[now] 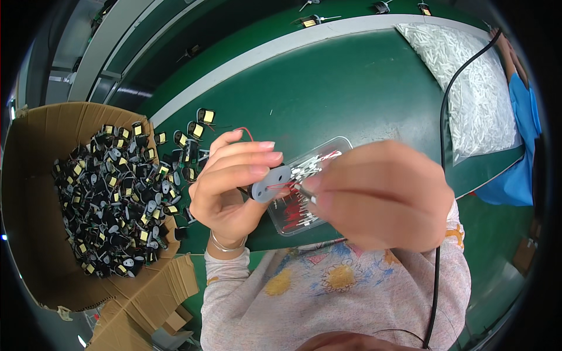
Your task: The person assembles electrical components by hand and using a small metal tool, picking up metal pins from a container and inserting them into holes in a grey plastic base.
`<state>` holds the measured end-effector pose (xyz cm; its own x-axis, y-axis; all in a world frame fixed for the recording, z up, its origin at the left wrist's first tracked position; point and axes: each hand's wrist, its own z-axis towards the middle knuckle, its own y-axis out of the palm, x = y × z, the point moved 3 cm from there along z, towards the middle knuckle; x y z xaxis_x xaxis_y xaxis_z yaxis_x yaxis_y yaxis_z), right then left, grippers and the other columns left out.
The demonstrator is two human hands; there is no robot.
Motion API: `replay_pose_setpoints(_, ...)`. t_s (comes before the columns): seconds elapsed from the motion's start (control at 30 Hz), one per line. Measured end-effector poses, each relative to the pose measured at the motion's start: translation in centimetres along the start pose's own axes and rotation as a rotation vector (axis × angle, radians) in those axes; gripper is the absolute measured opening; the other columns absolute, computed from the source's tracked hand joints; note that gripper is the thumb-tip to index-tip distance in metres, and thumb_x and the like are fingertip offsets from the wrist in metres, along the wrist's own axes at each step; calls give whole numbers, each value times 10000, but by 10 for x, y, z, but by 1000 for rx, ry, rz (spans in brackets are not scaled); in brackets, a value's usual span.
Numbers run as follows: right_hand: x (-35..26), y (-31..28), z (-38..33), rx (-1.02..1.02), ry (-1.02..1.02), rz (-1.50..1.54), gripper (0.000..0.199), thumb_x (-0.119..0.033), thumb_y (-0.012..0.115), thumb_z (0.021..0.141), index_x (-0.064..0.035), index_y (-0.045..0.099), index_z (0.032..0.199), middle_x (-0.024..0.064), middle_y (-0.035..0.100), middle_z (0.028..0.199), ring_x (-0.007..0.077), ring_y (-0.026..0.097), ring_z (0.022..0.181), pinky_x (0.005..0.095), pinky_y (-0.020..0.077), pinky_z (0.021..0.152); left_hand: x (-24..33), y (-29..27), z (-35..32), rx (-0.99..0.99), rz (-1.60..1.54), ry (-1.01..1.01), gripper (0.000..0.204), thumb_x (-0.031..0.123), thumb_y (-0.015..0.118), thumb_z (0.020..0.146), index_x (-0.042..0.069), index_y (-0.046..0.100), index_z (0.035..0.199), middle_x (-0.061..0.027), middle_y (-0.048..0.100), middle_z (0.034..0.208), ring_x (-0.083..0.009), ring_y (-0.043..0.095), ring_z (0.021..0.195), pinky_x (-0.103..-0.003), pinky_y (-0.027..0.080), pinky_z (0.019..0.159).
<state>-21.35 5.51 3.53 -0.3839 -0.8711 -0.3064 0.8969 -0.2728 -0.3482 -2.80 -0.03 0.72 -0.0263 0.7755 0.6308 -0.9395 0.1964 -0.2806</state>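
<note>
Grey and black, an oval component (271, 184) sits gripped between thumb and fingers of the left hand (228, 175), over the left edge of a clear tray (345, 142). Just right, the blurred right hand (383, 196) pinches a small white-tipped piece (312, 199). A hard tug could tear the thin red wire (280, 186) on the component's face.

**Plastic, cardboard and shiny film**

Your clear tray (337, 141) looks like glossy plastic. Left of it, your box (28, 175) is plain matt cardboard; well right of it, that bag (481, 88) is shiny, crinkly film. Your oval piece (273, 180) by the tray? Smooth, matt grey plastic, looks like.
</note>
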Motion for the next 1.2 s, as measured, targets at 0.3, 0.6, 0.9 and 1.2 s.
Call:
replay_pose_setpoints(0.3,-18,16,-3,248,-106,-180,156,26,671,640,-15,608,776,152,663,804,233,639,657,315,575,622,1,0,1,12,6,4,406,130,821,653,71,531,932,-128,693,867,-275,651,905,-460,401,918)
replay_pose_setpoints(0.6,-21,15,-4,189,-174,-197,167,25,659,640,-22,591,784,162,659,811,241,639,669,332,584,633,3,0,-1,35,10,9,432,133,830,639,73,519,933,-126,691,866,-274,648,910,-456,401,921)
replay_pose_setpoints(0.9,-14,19,-9,210,-113,-109,169,0,686,612,2,621,768,179,662,834,253,648,706,319,570,631,2,-1,0,11,8,24,421,114,816,654,69,521,951,-126,692,873,-279,646,916,-457,404,915)
replay_pose_setpoints(1.2,12,11,3,-9,365,189,193,25,709,591,-42,688,770,51,636,744,180,598,619,250,457,514,3,5,0,-90,-50,-129,437,108,823,613,44,519,921,-149,687,943,-250,641,923,-410,437,833)
